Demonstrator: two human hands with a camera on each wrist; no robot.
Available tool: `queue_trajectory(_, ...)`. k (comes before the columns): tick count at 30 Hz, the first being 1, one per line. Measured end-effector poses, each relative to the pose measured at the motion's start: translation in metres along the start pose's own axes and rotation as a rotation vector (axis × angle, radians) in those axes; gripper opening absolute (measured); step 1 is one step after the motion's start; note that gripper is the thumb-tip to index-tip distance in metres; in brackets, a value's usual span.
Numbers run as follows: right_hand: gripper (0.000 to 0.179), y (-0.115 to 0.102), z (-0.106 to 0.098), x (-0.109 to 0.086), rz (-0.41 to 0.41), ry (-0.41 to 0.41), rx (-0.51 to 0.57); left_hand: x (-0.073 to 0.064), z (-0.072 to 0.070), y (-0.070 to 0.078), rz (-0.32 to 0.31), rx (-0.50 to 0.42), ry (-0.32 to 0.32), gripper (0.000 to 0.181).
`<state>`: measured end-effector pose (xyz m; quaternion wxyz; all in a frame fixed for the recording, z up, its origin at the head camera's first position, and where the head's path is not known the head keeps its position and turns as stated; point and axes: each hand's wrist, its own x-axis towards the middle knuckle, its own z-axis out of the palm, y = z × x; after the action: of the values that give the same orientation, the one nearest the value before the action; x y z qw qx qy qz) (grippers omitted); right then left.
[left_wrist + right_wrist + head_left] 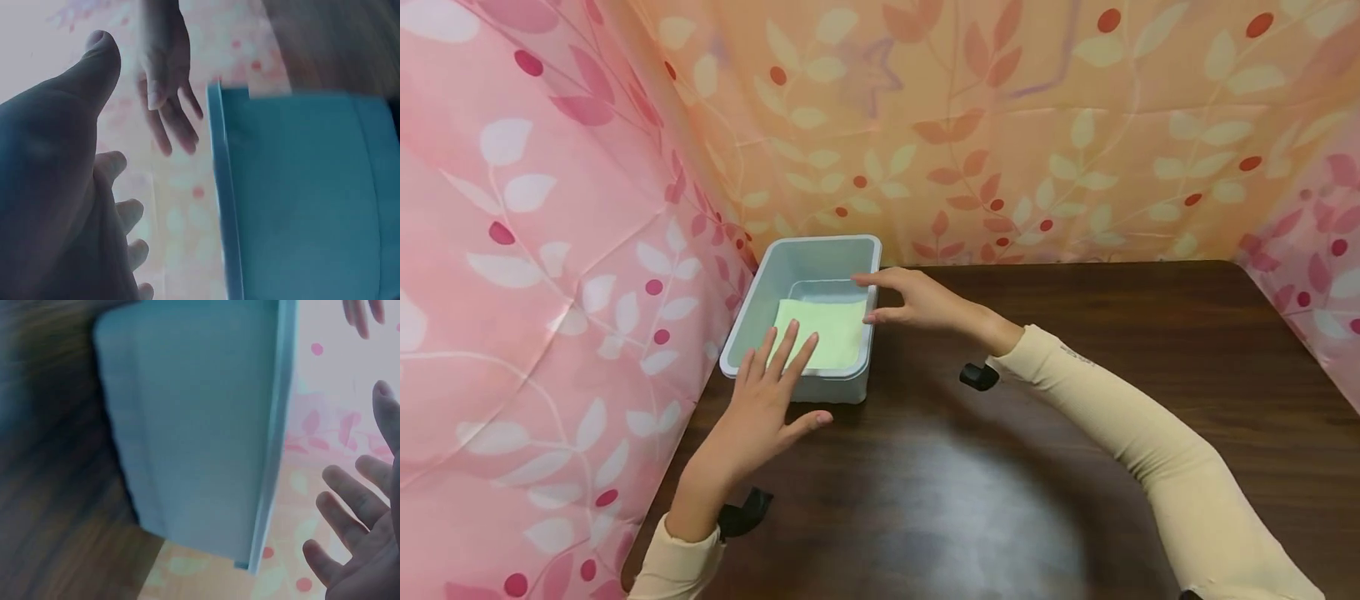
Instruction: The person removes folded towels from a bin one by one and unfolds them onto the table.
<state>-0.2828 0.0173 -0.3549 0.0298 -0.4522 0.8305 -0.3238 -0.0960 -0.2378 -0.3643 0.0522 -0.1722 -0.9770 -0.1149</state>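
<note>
A pale grey-blue plastic bin (827,240) stands at the left of the table, and inside it lies a light green flat sheet, maybe a cloth or paper (838,329). My left hand (763,412), fingers spread, is over the bin's near left corner with its thumb out to the right. At the right rim, my right hand (917,300) has its forefinger and thumb apart over the edge. Both wrist views show the bin's outer wall (306,194) beside the hands, and neither palm holds anything. The right hand's fingers (356,490) are loosely spread.
The dark wooden table (1150,333) reaches to the right of the bin. Pink floral curtain (550,250) hangs close along the left side, and orange floral curtain (1000,125) closes off the back. A black wrist mount (979,377) sits under the right cuff.
</note>
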Motion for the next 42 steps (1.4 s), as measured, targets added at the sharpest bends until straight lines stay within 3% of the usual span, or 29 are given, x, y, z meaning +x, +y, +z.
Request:
queue_trajectory(9, 0.065, -0.012, 0.0, 0.078, 0.033, -0.051, 0.083, -0.009, -0.009, -0.046, -0.149, -0.054, 0.037, 0.092)
queue_trajectory(18, 0.07, -0.008, 0.005, 0.129, 0.136, -0.078, 0.157, -0.011, -0.01, -0.072, -0.261, -0.082, 0.047, 0.085)
queue_trajectory(26, 0.062, -0.006, 0.017, 0.154, 0.226, 0.004, 0.373, -0.01, -0.01, -0.087, -0.339, -0.095, 0.029, 0.086)
queue_trajectory(29, 0.059, -0.004, 0.031, 0.161, 0.241, 0.045, 0.401, -0.007, -0.009, -0.089, -0.359, -0.107, 0.01, 0.087)
queue_trajectory(35, 0.058, 0.003, 0.055, 0.165, 0.338, 0.051, 0.411, -0.002, -0.004, -0.092, -0.367, -0.109, 0.022, 0.088)
queue_trajectory(42, 0.053, 0.006, 0.086, 0.172, 0.392, 0.124, 0.527, -0.002, 0.0, -0.096, -0.379, -0.102, 0.019, 0.089)
